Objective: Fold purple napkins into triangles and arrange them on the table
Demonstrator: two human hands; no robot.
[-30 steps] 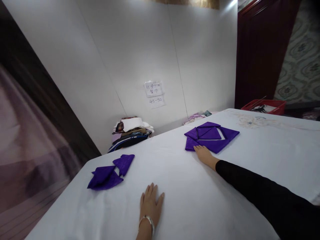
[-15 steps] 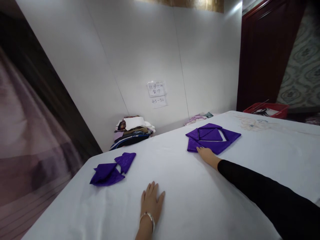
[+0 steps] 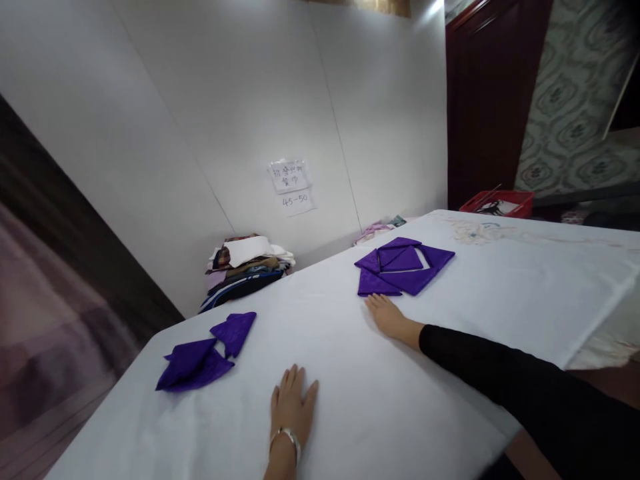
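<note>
My left hand lies flat on the white tablecloth, fingers stretched out, with a silver bangle on its wrist. Farther forward, my right hand rests palm down at the near edge of a group of folded purple napkins. Its fingers are straight and hold nothing; whether the fingertips touch the cloth I cannot tell. To the left of my left hand, two more purple folded pieces lie close together: a bulkier napkin and a smaller one just beyond it.
Behind the table's far edge is a stack of folded clothes, with pink cloth farther right. Handwritten paper signs hang on the white wall. A red basket stands beyond the table at the right.
My right hand has drawn back slightly from the purple napkins toward me. The view has turned a little to the right. My left hand stays flat on the table.
</note>
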